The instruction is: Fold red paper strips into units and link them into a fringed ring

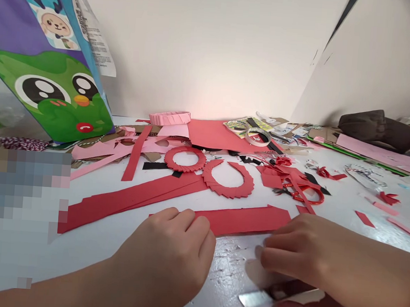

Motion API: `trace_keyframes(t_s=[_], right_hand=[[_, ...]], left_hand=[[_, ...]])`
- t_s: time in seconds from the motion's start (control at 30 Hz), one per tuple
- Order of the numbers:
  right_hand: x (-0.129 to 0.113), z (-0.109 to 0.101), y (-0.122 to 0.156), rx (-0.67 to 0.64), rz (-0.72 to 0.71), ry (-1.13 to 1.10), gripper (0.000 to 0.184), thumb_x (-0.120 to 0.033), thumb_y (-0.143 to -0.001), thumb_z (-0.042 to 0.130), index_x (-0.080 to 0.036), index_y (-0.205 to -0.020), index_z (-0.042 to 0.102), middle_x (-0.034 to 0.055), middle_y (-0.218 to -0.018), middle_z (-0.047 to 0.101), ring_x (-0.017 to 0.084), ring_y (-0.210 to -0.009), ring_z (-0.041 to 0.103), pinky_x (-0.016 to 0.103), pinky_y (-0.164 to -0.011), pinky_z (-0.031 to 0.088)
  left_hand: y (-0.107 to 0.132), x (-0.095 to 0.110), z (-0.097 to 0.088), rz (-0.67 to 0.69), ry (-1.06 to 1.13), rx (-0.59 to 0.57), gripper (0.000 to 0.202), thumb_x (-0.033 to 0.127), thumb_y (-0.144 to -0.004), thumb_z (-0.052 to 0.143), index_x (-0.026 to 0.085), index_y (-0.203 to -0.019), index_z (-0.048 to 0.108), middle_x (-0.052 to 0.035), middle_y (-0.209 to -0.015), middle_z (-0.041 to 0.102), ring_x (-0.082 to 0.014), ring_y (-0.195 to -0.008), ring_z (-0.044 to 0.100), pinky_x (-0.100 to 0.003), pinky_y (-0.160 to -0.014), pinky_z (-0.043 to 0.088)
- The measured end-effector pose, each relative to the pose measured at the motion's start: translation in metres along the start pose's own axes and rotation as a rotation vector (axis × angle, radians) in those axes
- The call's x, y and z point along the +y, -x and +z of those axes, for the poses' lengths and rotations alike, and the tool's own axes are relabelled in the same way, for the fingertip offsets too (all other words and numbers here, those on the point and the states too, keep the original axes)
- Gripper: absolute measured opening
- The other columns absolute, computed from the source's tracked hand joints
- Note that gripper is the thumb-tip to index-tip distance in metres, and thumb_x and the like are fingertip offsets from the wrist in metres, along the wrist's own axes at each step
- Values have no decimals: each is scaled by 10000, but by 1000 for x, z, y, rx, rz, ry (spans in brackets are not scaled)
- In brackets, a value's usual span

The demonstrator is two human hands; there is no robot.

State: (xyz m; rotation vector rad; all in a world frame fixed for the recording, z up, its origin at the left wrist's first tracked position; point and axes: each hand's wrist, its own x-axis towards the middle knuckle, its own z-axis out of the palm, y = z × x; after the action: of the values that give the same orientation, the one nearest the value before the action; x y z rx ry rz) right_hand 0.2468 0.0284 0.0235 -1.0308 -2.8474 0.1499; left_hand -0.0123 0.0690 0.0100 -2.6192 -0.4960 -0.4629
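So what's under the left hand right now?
The left hand rests on a red paper strip lying on a white tabletop. The part of the strip beneath the palm is covered, so anything else there cannot be seen.

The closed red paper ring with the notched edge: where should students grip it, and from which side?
Pinch the red paper ring at its near band, coming from the front: lying flat, it probably needs one finger down through the central hole, thumb outside on the notches. A black paper strip crowds its left.
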Motion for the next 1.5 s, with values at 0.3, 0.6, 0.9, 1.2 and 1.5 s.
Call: trace_keyframes(t_s=[0.3, 0.6, 0.9, 1.2, 1.5], right_hand=[[11, 8, -7, 156, 19, 164, 317, -261, -1090, 394, -175, -943, 662, 36, -798, 637, 199, -650, 547, 332, -605, 394], [10, 7, -7, 56, -27, 143, 150, -81, -987, 549, -195, -972, 646, 31, -842, 657, 212, -718, 565, 337, -651, 402], [8, 5, -7, 48, -28, 113, 242, 18, -918, 517, -199, -833, 582, 23, -786, 627, 196, -667, 509, 317, -612, 380], [6, 7, -7, 36, 1, 82, 216, 14, -923, 539, -169, -910, 652, 39, -826, 645, 212, -714, 527, 347, -651, 427], [5, 10, -10, 82, -40, 130, 187, -1, -930, 567, -157, -892, 663, 43, -798, 641, 218, -700, 530, 353, -633, 431]], left_hand=[[-1, 5, -1, 41, -7, -41, 168, 45, -703, 712, 196, -670, 648, 3, -594, 637, -207, -461, 572, -344, -351, 425], [-2, 4, -4, 24, 60, -64, 184, 14, -698, 634, 195, -716, 658, -9, -646, 680, -208, -509, 600, -334, -401, 438], [-1, 5, -5, 43, 65, -83, 198, 10, -766, 600, 195, -721, 657, -19, -647, 667, -206, -516, 578, -333, -406, 400], [-2, 2, 6, 6, 193, -148, 191, 52, -763, 612, 174, -902, 659, -45, -827, 694, -224, -651, 601, -346, -500, 465], [-1, 2, 15, 69, 176, 54, 242, -28, -883, 524, 133, -887, 705, -39, -763, 699, -204, -634, 607, -336, -503, 463]])
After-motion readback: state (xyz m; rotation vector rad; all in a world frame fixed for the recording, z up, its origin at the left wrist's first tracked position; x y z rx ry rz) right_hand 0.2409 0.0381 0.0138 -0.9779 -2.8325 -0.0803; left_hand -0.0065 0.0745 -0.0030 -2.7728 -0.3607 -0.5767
